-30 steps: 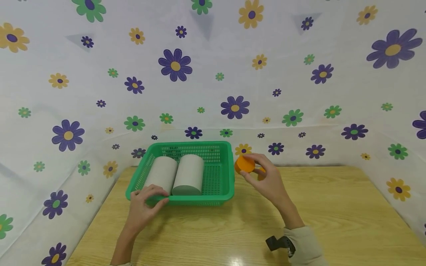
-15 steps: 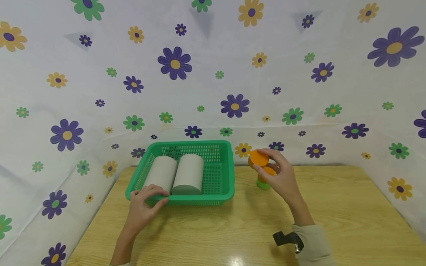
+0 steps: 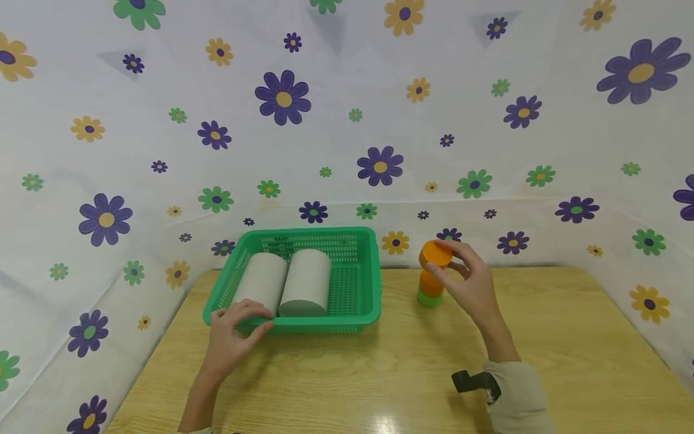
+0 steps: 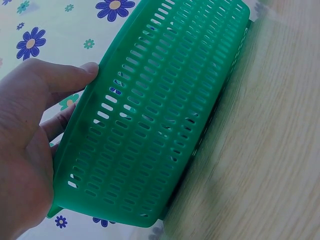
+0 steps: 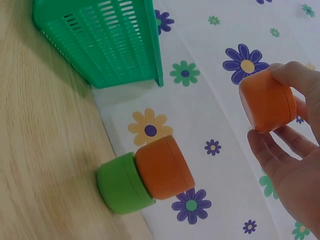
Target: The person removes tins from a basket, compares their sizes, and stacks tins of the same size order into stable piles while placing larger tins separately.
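Observation:
My right hand (image 3: 470, 283) pinches a small orange round jar (image 3: 435, 255) between thumb and fingers. In the right wrist view the held orange jar (image 5: 267, 100) hangs apart from a stack of two jars, an orange jar (image 5: 164, 167) on top of a green jar (image 5: 125, 184). That stack stands on the table right of the green basket (image 3: 325, 322). My left hand (image 3: 235, 337) grips the basket's front rim near its left corner, thumb outside, fingers over the edge. Two white cylinders (image 3: 306, 283) lie side by side in the basket.
The basket's right part shows its bare slotted floor (image 3: 344, 292). A wooden table (image 3: 336, 380) carries everything, with a flower-printed white cloth (image 3: 325, 132) hanging behind and at both sides. A black strap (image 3: 477, 383) sits at my right wrist.
My right hand has carried the orange jar rightward from beside the basket to above the jar stack, which has come into fuller view. My left hand stays on the rim.

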Tool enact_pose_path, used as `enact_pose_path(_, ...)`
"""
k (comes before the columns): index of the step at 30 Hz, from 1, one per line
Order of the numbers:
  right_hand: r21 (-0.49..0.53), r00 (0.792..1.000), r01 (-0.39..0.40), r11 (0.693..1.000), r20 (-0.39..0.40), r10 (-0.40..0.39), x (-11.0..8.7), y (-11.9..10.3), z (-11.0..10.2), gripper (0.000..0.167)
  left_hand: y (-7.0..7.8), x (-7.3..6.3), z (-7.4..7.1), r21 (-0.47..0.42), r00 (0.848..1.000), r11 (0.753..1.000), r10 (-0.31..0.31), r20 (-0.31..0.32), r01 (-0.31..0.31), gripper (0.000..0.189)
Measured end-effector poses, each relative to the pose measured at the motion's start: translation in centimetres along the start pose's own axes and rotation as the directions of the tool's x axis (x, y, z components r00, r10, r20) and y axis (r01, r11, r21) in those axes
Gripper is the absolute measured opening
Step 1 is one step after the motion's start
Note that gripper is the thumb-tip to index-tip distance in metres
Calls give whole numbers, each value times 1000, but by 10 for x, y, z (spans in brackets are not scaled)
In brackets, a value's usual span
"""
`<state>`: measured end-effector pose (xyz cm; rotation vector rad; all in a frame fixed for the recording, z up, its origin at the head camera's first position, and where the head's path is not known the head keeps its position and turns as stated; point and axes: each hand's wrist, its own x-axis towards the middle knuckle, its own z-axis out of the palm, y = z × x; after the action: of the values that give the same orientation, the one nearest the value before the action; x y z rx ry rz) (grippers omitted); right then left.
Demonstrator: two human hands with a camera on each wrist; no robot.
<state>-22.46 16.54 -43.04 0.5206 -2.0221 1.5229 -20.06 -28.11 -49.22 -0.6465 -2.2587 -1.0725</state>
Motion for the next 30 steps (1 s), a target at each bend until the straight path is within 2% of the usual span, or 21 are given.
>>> enact_pose_path(2, -6, 1000, -3, 1000, 0, 3, 0, 0, 0, 44, 0, -1, -1, 1, 1000, 1000, -1, -2, 1, 21)
enact_pose_path(8, -6, 999, -43, 999, -8, 43, -2, 31, -3, 47, -1, -2, -1, 1, 1000, 1000, -4, -3, 4, 22)
enact_pose_path(13, -20, 998, -64, 998, -12, 63, -5, 42, -3, 47, -3, -1, -1, 11, 1000, 1000, 5, -1, -5, 23)
enact_pose_path(16, -29, 997, -71, 997, -14, 71, -7, 39, -2, 46, -3, 0, -1, 7, 1000, 1000, 13, 3, -13, 23)
enact_pose_path(23, -71, 996, -91, 993, -2, 91, -9, 17, -1, 44, -3, 0, -1, -1, 1000, 1000, 19, 12, -19, 21)
enact_pose_path(30, -113, 995, -102, 988, 10, 104, -12, 17, 0, 44, -3, 0, -1, 4, 1000, 1000, 25, 4, -25, 19)
